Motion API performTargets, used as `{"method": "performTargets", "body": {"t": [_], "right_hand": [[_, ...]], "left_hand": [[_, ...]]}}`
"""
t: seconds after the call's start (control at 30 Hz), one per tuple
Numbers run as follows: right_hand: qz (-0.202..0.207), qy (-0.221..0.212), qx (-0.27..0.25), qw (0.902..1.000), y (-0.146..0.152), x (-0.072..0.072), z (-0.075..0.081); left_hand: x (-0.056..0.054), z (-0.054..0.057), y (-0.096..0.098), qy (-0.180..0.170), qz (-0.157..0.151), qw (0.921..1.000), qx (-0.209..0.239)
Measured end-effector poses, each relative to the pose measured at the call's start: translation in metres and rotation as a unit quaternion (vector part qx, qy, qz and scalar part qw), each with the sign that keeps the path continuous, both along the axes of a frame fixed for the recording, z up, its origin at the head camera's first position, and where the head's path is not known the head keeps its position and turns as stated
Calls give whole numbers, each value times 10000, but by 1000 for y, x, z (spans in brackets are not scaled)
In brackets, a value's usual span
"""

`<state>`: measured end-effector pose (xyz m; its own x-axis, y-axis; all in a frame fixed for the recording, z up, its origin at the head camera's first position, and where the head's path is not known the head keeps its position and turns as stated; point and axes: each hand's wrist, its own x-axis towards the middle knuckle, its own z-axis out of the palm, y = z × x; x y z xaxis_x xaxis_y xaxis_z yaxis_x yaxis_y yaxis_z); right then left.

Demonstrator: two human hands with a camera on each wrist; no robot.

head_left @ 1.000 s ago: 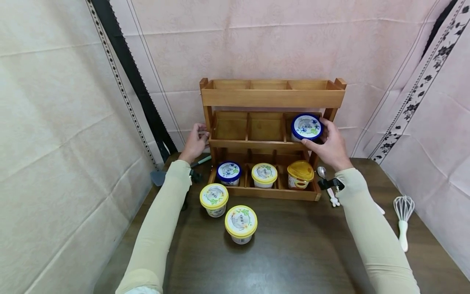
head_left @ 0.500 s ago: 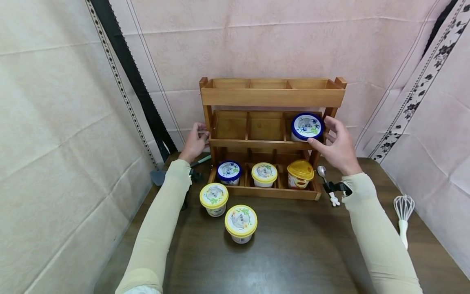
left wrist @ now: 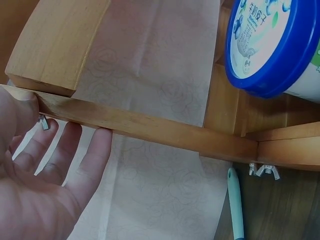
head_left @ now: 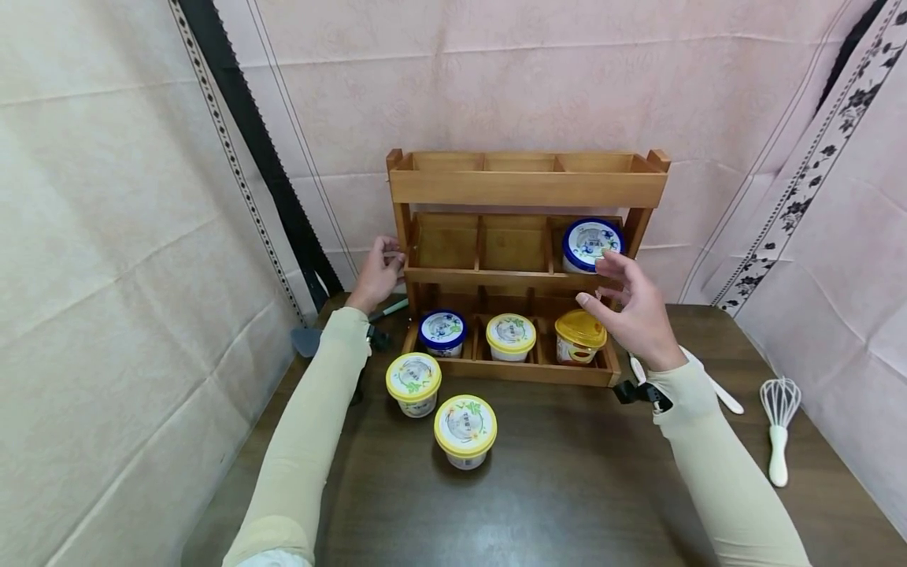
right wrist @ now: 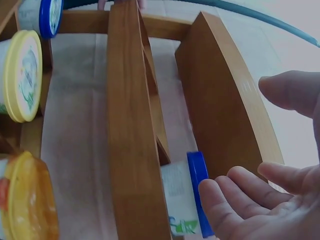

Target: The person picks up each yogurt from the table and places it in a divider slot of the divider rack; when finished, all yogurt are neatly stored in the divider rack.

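My left hand (head_left: 378, 276) holds the left side post of a three-tier wooden rack (head_left: 527, 190); in the left wrist view its thumb and fingers (left wrist: 92, 160) meet the post's edge. My right hand (head_left: 633, 319), fingers apart and holding nothing, is in front of the rack's right side. Behind its fingertips a blue-lidded tub (head_left: 586, 236) sits in the middle tier's right compartment. The bottom tier holds another blue-lidded tub (head_left: 442, 331), a yellow-lidded tub (head_left: 510, 334) and a tub with an amber-yellow lid (head_left: 580, 334), left to right.
Two yellow-lidded tubs, one at left (head_left: 414, 379) and one nearer (head_left: 465, 429), stand on the brown table (head_left: 567, 472) before the rack. A whisk (head_left: 778, 425) and a white-handled utensil (head_left: 723, 392) lie at right. A green-handled tool (head_left: 391, 308) lies by the left hand.
My right hand has let go of the blue-lidded tub, drawn back right, then come down and left in front of the rack. The tub stays in its compartment; the left hand has not moved.
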<state>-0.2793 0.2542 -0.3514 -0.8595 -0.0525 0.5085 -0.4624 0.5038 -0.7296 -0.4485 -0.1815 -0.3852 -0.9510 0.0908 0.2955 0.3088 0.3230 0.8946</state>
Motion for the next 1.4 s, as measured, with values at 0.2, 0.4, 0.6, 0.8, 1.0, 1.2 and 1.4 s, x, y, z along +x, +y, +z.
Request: {"method": "performTargets", "body": {"t": [0.2,0.4,0.6,0.8,1.0,1.2,1.4], "right_hand": [[154,-62,219,9996,-10,4,-5],[495,-3,338,9982,-20,6,-13],[842,-119,422,9955,-33,6,-24],[1086,-357,640,9914,-47,7,-33],[1417,-467,907,9846,-61,11,-43],[1747,-634,1142,9759,-73,14,-57],[2104,-777,1510,9628,-85,23,-71]], "left_hand": [[-1,-1,0,70,-19,10000,5],[-2,-3,1,96,-14,9999,-27],[-2,-3,1,112,-12,9999,-37],[-2,-3,0,123,-13,9999,10],[-2,-3,0,93,-42,9999,51],[-2,-3,0,63,-68,9999,66],[0,-3,0,38,-42,10000,21]]}}
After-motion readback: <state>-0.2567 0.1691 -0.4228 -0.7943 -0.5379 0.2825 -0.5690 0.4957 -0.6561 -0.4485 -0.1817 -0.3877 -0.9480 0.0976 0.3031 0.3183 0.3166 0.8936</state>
